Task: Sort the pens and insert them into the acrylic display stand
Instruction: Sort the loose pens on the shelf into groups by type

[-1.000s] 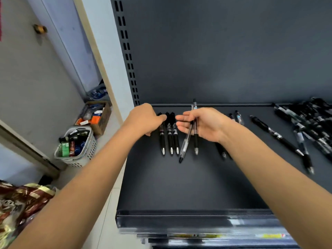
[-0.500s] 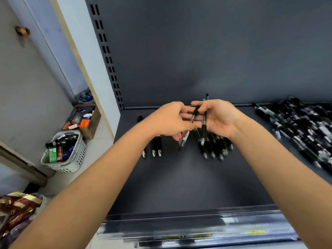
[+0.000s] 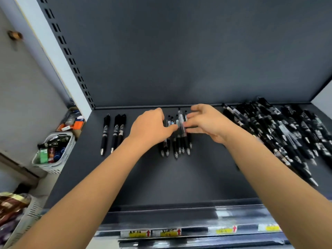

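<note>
A row of several black-grip pens lies side by side mid-shelf, tips toward me. Over its far end a clear-barrelled pen shows blurred between my two hands. My left hand has curled fingers and pinches that pen from the left with thumb and fingertip. From the right, my right hand touches the pen with loosely spread fingertips. Three black pens lie in their own row at the left. A big loose pile of pens covers the shelf's right side.
The dark grey shelf has a back panel behind and a clear price rail along its front edge. Below left on the floor stand a white basket of bottles and a cardboard box. A snack bag sits at bottom left.
Both hands moved from the left group of three pens to the middle row. The pens my right hand gripped now lie in that row, and its fingers have spread.
</note>
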The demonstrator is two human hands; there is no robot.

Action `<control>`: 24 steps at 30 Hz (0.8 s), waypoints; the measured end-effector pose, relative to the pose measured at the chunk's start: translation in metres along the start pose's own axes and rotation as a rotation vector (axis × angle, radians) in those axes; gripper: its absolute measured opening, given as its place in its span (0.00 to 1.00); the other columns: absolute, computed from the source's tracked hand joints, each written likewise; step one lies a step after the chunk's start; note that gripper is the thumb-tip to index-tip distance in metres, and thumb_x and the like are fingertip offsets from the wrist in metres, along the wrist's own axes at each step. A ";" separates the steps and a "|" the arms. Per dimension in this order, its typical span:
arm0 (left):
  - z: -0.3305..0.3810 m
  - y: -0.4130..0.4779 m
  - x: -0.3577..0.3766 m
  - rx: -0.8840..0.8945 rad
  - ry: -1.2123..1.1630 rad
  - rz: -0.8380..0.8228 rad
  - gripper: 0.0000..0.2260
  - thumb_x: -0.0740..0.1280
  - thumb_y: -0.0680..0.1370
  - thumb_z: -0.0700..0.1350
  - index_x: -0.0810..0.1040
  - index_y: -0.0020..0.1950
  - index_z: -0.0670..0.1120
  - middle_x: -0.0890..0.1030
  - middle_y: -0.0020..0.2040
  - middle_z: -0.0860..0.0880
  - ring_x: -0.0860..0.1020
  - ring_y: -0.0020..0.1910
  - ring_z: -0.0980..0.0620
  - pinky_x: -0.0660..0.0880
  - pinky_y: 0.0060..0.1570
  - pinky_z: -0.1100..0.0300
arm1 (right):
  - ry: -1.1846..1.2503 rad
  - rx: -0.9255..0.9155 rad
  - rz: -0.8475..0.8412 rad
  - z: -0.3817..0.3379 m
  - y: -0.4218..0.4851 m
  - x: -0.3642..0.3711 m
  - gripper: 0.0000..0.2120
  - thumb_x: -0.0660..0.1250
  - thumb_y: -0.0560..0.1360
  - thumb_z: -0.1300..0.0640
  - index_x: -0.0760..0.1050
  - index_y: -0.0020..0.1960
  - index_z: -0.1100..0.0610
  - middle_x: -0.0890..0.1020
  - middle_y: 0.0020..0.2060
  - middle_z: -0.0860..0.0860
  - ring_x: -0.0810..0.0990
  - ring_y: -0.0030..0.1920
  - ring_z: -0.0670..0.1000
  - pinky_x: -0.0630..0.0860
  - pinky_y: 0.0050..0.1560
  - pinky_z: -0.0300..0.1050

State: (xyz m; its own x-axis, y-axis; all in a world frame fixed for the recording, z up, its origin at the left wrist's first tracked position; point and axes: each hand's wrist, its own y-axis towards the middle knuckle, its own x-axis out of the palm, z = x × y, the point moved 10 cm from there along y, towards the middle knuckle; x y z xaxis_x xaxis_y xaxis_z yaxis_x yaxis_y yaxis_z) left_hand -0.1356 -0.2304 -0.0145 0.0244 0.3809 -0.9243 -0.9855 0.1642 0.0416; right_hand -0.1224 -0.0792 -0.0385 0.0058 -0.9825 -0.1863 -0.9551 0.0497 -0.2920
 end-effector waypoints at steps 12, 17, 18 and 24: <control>0.006 -0.011 0.019 -0.039 -0.127 -0.202 0.14 0.67 0.76 0.52 0.66 0.37 0.48 0.71 0.42 0.48 0.69 0.48 0.51 0.65 0.43 0.59 | -0.825 -0.199 0.199 -0.011 -0.001 0.012 0.10 0.63 0.74 0.60 0.79 0.49 0.64 0.83 0.44 0.58 0.80 0.48 0.59 0.76 0.47 0.47; 0.007 -0.008 0.013 0.020 0.104 -0.117 0.19 0.63 0.78 0.57 0.71 0.57 0.41 0.72 0.57 0.43 0.75 0.56 0.41 0.67 0.45 0.56 | -0.946 -0.291 0.299 -0.018 -0.014 0.006 0.12 0.60 0.78 0.57 0.76 0.56 0.62 0.80 0.51 0.56 0.77 0.52 0.59 0.71 0.50 0.47; 0.015 -0.008 0.009 0.062 0.163 -0.073 0.20 0.61 0.78 0.57 0.71 0.59 0.41 0.72 0.58 0.43 0.75 0.57 0.41 0.67 0.44 0.55 | -0.981 -0.319 0.332 -0.020 -0.021 -0.001 0.12 0.59 0.79 0.56 0.75 0.56 0.61 0.78 0.52 0.56 0.77 0.53 0.59 0.71 0.49 0.47; 0.122 -0.027 -0.006 0.373 0.251 0.139 0.20 0.58 0.80 0.57 0.72 0.62 0.43 0.74 0.58 0.45 0.73 0.58 0.45 0.68 0.42 0.54 | -1.247 -0.365 0.516 -0.025 -0.070 -0.075 0.16 0.59 0.79 0.51 0.71 0.62 0.58 0.75 0.58 0.55 0.72 0.60 0.58 0.73 0.51 0.50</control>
State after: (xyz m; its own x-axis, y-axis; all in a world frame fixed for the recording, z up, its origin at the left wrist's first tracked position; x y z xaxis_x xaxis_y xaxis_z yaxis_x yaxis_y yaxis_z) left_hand -0.0889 -0.1255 0.0360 -0.1901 0.1984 -0.9615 -0.8477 0.4608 0.2627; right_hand -0.0636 -0.0130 0.0190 -0.2936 -0.0531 -0.9545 -0.9513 0.1143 0.2862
